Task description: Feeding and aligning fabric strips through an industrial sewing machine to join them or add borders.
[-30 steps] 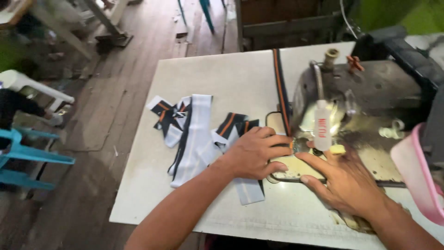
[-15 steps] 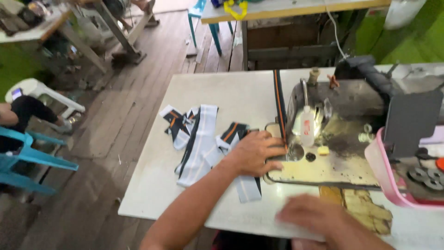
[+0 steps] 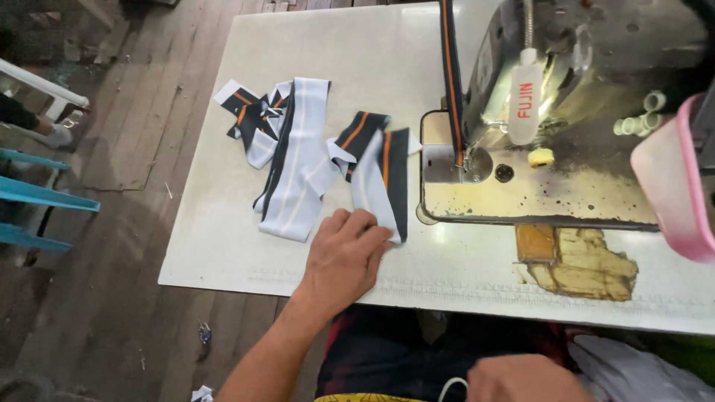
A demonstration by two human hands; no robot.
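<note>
While right hand sits withdrawn at lap, fingers unclear, left hand now rests flat, fingers together, on strip by machine.

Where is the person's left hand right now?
In the head view, the left hand lies flat on the white table, lower centre, its fingertips touching the end of the striped fabric strips, just left of the sewing machine.
</note>
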